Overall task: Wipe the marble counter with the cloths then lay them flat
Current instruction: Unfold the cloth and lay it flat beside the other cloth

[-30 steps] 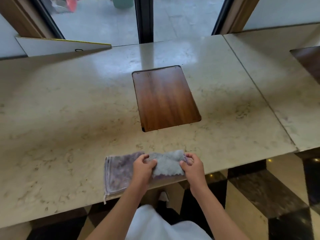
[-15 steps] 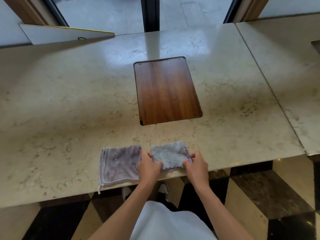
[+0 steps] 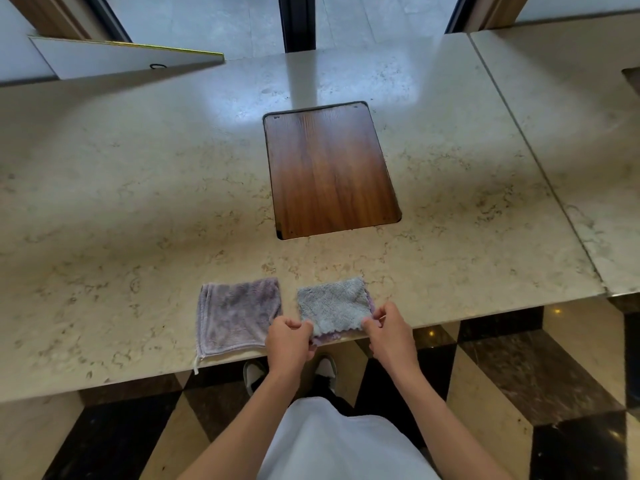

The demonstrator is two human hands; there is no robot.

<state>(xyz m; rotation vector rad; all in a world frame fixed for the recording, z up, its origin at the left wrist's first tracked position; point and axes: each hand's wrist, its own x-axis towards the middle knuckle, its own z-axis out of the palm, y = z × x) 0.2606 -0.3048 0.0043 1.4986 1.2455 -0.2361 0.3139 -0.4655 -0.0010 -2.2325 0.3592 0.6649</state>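
Note:
Two small cloths lie side by side at the near edge of the marble counter [image 3: 145, 209]. The purple cloth [image 3: 237, 315] on the left lies flat and untouched, a loop tag hanging off its near left corner. The grey cloth [image 3: 334, 304] on the right is spread out, with a purple layer showing under its near edge. My left hand [image 3: 289, 339] pinches its near left corner. My right hand [image 3: 389, 329] pinches its near right corner. Both hands sit at the counter's edge.
A wooden panel [image 3: 329, 168] is set into the counter beyond the cloths. A white board [image 3: 121, 58] leans at the far left. A seam [image 3: 540, 168] separates a second marble slab on the right. Checkered floor and my shoes [image 3: 254, 374] lie below the edge.
The grey cloth, bunched over the purple one a second ago, has been drawn to the right and spread out. The two cloths now lie apart with a gap between them.

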